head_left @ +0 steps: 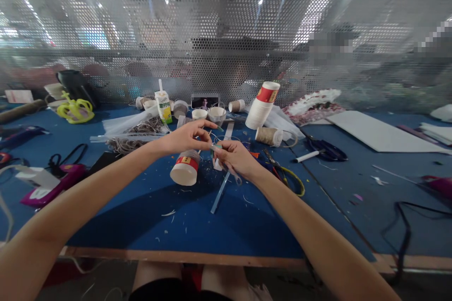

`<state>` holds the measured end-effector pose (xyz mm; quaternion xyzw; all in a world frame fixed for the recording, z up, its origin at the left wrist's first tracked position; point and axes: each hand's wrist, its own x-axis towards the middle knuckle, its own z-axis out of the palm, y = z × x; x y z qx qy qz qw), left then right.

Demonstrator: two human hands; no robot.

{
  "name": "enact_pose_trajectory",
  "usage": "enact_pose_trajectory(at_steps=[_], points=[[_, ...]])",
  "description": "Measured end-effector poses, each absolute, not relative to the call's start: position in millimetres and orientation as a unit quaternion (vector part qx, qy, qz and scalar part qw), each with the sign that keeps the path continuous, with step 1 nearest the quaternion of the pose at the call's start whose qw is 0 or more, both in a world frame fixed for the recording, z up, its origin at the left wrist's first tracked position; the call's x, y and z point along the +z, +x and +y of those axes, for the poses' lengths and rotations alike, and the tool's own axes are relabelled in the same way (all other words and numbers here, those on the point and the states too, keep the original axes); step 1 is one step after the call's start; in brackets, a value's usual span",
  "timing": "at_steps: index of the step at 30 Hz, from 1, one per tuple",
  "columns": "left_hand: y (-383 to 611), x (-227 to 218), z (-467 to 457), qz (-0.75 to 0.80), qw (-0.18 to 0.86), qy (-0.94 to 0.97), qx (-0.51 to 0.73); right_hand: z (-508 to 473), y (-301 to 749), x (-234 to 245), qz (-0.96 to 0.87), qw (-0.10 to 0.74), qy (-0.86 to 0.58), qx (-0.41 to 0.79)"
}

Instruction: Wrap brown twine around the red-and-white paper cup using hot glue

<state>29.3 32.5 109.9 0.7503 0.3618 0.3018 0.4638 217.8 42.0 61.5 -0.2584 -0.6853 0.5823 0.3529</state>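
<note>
My left hand reaches in above the middle of the table, thumb and a finger pinched together and the index finger stretched out; what it pinches is too small to make out. Facing it, my right hand is closed at the fingertips on a thin grey cord, part of which loops below the palm. The fingertips of both hands nearly meet. Under my left wrist lies a white paper cup with a red band, tipped toward me, with grey cord around its far part. A translucent glue stick rests below my right hand.
Scissors lie right of my right hand, near a twine spool and a leaning stack of paper cups. A drink carton, tangled cord and a phone are behind. A magenta glue gun lies left.
</note>
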Motion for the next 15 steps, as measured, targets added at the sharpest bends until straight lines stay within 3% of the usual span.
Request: enact_pose_trajectory(at_steps=[3,5,7,10,13,15], points=[[16,111,35,0.357,0.433,0.751,0.348,43,218,61,-0.671,0.386,-0.258,0.578],[2,104,38,0.365,0.379,0.724,0.447,46,219,60,-0.659,0.397,-0.255,0.585],[-14,89,42,0.351,0.306,0.678,0.569,48,220,59,-0.656,0.396,-0.254,0.590],[-35,55,43,0.341,0.276,0.618,0.652,49,222,59,-0.659,0.392,-0.254,0.589],[-45,22,35,0.332,0.330,0.617,0.632,49,223,61,-0.662,0.387,-0.259,0.587],[-44,9,24,0.322,0.393,0.682,0.526,48,224,62,-0.664,0.382,-0.265,0.586]])
